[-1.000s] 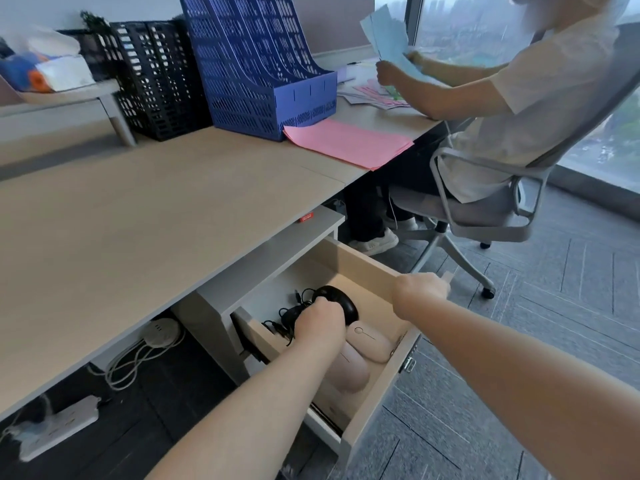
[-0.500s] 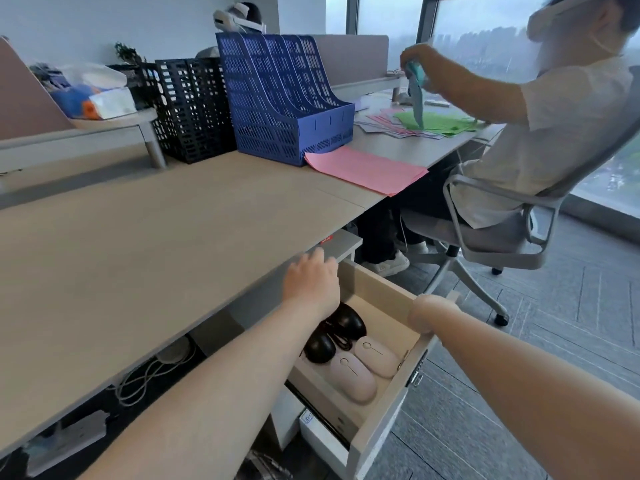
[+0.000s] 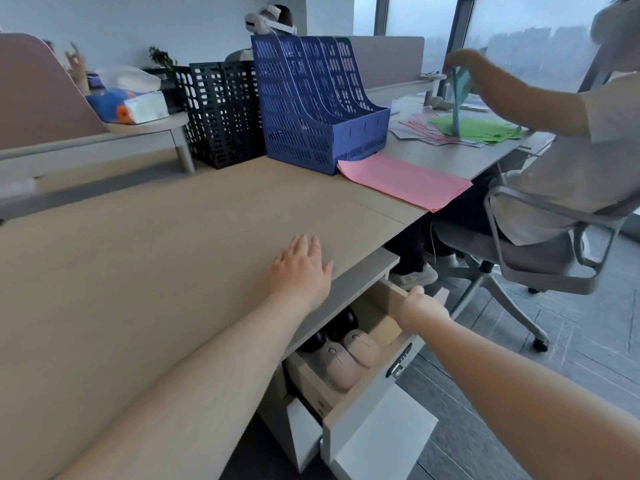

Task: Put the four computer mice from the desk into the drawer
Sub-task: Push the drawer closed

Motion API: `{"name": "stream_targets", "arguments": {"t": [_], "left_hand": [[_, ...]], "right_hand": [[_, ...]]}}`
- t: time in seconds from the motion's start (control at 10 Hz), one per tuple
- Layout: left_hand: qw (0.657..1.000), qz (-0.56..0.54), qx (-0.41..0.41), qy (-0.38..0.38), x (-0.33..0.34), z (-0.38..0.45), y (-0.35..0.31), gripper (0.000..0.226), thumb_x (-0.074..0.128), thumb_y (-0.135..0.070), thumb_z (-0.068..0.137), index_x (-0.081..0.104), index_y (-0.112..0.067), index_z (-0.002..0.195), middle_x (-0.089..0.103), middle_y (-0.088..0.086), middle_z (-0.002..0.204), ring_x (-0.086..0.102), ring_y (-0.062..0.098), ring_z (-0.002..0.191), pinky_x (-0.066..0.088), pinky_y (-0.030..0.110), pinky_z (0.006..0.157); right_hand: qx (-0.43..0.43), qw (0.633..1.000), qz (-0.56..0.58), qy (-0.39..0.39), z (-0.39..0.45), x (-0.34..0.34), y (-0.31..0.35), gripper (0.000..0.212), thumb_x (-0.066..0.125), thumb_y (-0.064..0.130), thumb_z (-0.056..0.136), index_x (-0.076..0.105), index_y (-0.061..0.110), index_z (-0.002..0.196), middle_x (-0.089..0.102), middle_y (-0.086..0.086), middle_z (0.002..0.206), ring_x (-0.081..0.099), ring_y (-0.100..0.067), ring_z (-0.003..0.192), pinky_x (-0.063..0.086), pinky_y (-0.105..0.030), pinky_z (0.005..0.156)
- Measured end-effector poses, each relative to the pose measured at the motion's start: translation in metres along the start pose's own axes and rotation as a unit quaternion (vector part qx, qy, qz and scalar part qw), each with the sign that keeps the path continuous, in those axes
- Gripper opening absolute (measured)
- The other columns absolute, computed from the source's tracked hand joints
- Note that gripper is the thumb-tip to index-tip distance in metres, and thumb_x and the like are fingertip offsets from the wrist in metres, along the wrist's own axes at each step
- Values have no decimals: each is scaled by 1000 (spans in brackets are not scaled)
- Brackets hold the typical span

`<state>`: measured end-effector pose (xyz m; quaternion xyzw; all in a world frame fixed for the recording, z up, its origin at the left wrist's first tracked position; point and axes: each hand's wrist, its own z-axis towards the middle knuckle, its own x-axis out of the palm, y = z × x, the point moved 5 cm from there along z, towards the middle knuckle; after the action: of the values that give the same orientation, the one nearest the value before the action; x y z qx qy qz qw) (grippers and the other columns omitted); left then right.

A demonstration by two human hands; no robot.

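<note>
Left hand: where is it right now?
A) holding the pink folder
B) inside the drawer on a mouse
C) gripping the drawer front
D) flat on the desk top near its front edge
D: the left hand lies open, palm down, on the desk, above the drawer.

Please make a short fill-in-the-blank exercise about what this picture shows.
1. The left hand lies flat on the ____.
2. The right hand holds the rim of the open ____.
3. Beside the two pink mice lie two mice of ____ colour.

Missing words: desk; drawer; black
</note>
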<state>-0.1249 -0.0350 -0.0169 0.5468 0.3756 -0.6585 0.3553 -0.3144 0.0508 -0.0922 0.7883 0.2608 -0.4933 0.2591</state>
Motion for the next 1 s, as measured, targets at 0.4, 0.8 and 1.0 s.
{"name": "stream_targets", "arguments": {"t": [0.4, 0.8, 1.0], "left_hand": [[997, -27, -42, 55, 10, 23, 27, 70, 22, -53, 97, 15, -13, 154, 7, 4, 163, 3, 17, 149, 3, 40, 119], [997, -31, -40, 58, 14, 26, 26, 70, 22, -53, 97, 12, -13, 154, 5, 3, 163, 1, 15, 149, 1, 40, 121], [997, -26, -44, 51, 15, 28, 26, 71, 23, -53, 96, 14, -12, 153, 7, 3, 163, 3, 15, 149, 2, 40, 120]], "right_hand": [[-28, 991, 134, 6, 15, 23, 38, 33, 41, 0, 96, 57, 0, 125, 50, -10, 75, 52, -27, 77, 41, -25, 66], [-39, 975, 219, 31, 25, 39, 56, 28, 37, 5, 96, 54, 0, 118, 49, -10, 81, 48, -24, 70, 39, -30, 62], [-59, 979, 194, 39, 20, 31, 60, 34, 38, 4, 97, 57, 2, 124, 34, -1, 66, 25, -8, 54, 25, -17, 50]]}}
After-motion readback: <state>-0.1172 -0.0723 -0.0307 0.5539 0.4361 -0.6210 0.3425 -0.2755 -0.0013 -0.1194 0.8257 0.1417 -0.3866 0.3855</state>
